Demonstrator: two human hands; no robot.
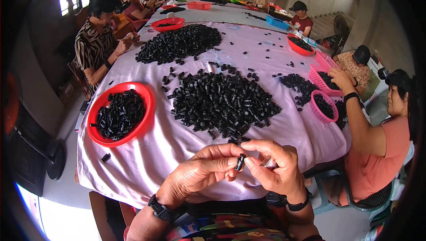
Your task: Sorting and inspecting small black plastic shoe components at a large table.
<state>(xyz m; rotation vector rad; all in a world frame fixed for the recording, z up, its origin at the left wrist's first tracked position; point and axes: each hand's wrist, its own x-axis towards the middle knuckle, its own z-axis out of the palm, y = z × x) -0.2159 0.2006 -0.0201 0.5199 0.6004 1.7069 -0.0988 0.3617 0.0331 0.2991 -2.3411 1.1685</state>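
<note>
My left hand (202, 170) and my right hand (277, 167) meet just above the near edge of the table, fingertips together. Between them they pinch one small black cylindrical part (240, 162), held upright. A clear bit of plastic shows under my right fingers. Just beyond my hands lies a big heap of the same black parts (222, 101) on the pale pink tablecloth (164, 148). A red round bowl (100, 136) holding more black parts sits to the left of my hands.
A second black heap (179, 43) lies farther back. Pink baskets (323, 106) with parts stand at the right, by a seated person's arm (361, 121). Another person (95, 41) sits at the left; several more sit at the far end with red bowls (167, 23).
</note>
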